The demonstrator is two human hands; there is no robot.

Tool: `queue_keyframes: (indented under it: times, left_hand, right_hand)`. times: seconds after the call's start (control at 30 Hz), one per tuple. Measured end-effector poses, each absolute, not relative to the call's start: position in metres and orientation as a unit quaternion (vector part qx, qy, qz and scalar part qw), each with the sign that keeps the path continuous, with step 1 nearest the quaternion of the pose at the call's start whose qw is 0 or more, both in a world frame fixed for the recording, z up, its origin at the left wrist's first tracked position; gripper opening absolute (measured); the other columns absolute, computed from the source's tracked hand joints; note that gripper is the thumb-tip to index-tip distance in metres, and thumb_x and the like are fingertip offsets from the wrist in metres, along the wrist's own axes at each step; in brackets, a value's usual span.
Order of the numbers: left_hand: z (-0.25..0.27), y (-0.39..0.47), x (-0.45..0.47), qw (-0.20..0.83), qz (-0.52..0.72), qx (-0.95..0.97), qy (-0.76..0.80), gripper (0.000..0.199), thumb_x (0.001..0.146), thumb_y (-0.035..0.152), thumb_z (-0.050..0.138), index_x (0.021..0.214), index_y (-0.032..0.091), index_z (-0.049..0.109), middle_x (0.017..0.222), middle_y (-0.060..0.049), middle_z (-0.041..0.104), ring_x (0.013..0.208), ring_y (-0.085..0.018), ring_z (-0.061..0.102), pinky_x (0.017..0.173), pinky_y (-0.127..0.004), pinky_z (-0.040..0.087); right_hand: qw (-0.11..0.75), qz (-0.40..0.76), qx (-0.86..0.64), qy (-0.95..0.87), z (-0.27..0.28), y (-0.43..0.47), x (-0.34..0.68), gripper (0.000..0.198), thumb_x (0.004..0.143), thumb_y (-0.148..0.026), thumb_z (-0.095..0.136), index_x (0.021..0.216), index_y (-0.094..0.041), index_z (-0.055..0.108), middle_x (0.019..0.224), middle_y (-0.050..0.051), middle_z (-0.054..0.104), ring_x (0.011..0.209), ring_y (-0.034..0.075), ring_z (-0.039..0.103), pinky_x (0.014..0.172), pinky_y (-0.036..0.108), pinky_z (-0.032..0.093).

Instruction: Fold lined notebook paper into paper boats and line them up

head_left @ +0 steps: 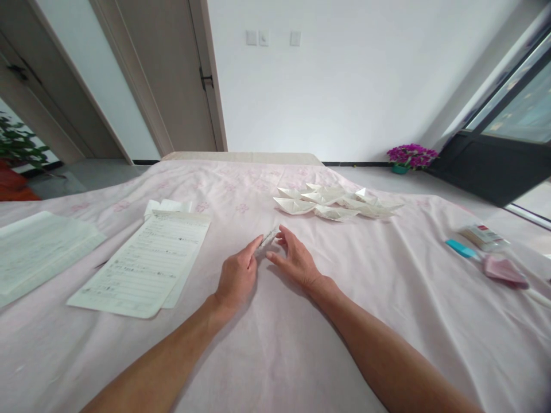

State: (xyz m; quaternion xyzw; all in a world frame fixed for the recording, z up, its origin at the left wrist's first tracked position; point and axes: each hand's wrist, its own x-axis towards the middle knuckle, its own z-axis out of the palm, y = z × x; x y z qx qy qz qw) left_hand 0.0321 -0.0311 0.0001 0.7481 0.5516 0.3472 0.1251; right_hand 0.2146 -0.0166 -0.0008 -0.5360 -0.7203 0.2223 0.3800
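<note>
One camera sits on the person's head, looking forward and down. The left hand (236,280) and right hand (298,259) are near it, in the middle. The pink cloth (275,350) lies below, and the white wall (336,97) stands farther back.

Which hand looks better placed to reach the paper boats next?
Probably the right hand: it is closer to the paper boats, while the left hand is farther off, holding the folded paper.

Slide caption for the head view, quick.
Left hand and right hand at a folded paper, written sheets to the left, paper boats beyond.
</note>
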Motion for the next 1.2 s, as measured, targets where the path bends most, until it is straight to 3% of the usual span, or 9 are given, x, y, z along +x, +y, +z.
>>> queue_keyframes:
  times: [0.2,0.4,0.57,0.73,1.03,1.13,1.2]
  left_hand:
    - [0.0,-0.041,0.047,0.161,0.362,0.77,0.499,0.05,0.091,0.006,0.046,0.137,0.024,0.053,0.122,-0.006,0.069,0.1,-0.019,0.071,0.092,-0.031,0.055]
    - [0.0,-0.04,0.047,0.168,0.346,0.772,0.507,0.039,0.095,0.016,0.046,0.132,0.021,0.058,0.123,-0.008,0.069,0.102,-0.022,0.07,0.089,-0.033,0.055]
    - [0.004,-0.039,0.05,0.194,0.332,0.76,0.524,0.034,0.096,0.02,0.047,0.127,0.023,0.062,0.113,-0.006,0.074,0.096,-0.022,0.072,0.084,-0.031,0.054]
    - [0.006,-0.036,0.05,0.242,0.355,0.757,0.492,0.035,0.096,0.022,0.046,0.127,0.026,0.062,0.119,-0.003,0.071,0.102,-0.019,0.07,0.089,-0.028,0.052]
    - [0.006,-0.031,0.051,0.149,0.304,0.781,0.525,0.043,0.092,0.015,0.049,0.133,0.023,0.055,0.12,-0.007,0.07,0.101,-0.021,0.068,0.086,-0.03,0.05]
    - [0.006,-0.023,0.051,0.15,0.309,0.778,0.527,0.036,0.09,0.015,0.05,0.124,0.022,0.061,0.111,-0.006,0.072,0.095,-0.021,0.068,0.082,-0.029,0.05]
    - [0.005,-0.019,0.051,0.162,0.32,0.776,0.518,0.028,0.091,0.015,0.048,0.111,0.02,0.066,0.102,-0.006,0.073,0.089,-0.019,0.067,0.08,-0.029,0.05]
  right_hand:
    - [0.372,0.233,-0.546,-0.714,0.003,-0.02,0.208,0.067,0.089,-0.049,0.055,0.145,-0.018,0.038,0.137,0.014,0.055,0.121,0.029,0.055,0.103,0.045,0.041]
    - [0.37,0.268,-0.535,-0.711,0.004,-0.02,0.21,0.069,0.088,-0.04,0.054,0.149,-0.016,0.03,0.13,0.013,0.06,0.119,0.027,0.057,0.103,0.044,0.041]
    - [0.372,0.298,-0.513,-0.714,0.0,-0.019,0.213,0.073,0.086,-0.032,0.053,0.151,-0.016,0.024,0.138,0.014,0.055,0.124,0.027,0.053,0.108,0.046,0.036]
    - [0.374,0.316,-0.513,-0.705,0.003,-0.021,0.211,0.077,0.081,-0.022,0.049,0.153,-0.016,0.021,0.143,0.015,0.05,0.127,0.026,0.049,0.111,0.048,0.033]
    - [0.373,0.32,-0.486,-0.722,-0.001,-0.019,0.208,0.079,0.075,-0.012,0.042,0.152,-0.014,0.023,0.155,0.012,0.035,0.142,0.023,0.032,0.119,0.046,0.022]
    - [0.376,0.285,-0.464,-0.75,-0.007,-0.017,0.206,0.075,0.076,-0.011,0.039,0.149,-0.014,0.028,0.158,0.011,0.029,0.144,0.022,0.028,0.12,0.044,0.02]
    - [0.385,0.244,-0.46,-0.762,-0.008,-0.017,0.203,0.071,0.077,-0.011,0.039,0.147,-0.015,0.031,0.154,0.011,0.034,0.141,0.021,0.032,0.119,0.043,0.024]
